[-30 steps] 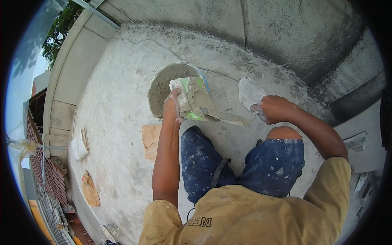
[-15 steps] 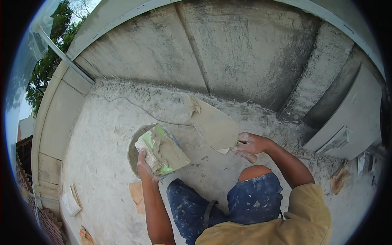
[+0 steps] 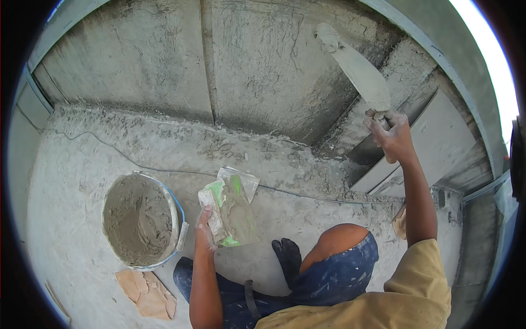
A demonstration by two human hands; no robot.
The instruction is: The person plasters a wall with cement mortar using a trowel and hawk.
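Observation:
My left hand (image 3: 205, 231) is closed on a white-and-green plastering board (image 3: 227, 211) smeared with grey mortar, held right of the bucket of wet mortar (image 3: 139, 219). My right hand (image 3: 393, 137) grips a long steel trowel (image 3: 359, 74), coated in mortar and raised at the upper right, with a lump (image 3: 329, 35) at its far end against the backdrop of the rough concrete wall (image 3: 268, 71); I cannot tell whether it touches the wall. A pale flat tool (image 3: 246, 178) lies partly hidden behind the board.
A thin cable (image 3: 137, 165) crosses the mortar-spattered floor (image 3: 71, 186) along the wall's foot. Torn brown paper (image 3: 147, 293) lies below the bucket. A grey panel (image 3: 438, 137) leans at the right beside another paper scrap (image 3: 400, 222). My knee (image 3: 337, 247) is at lower centre.
My right hand has lifted the trowel up and right toward the wall. The view has swung rightward, and the board is no longer over the bucket, which shows fully at its left.

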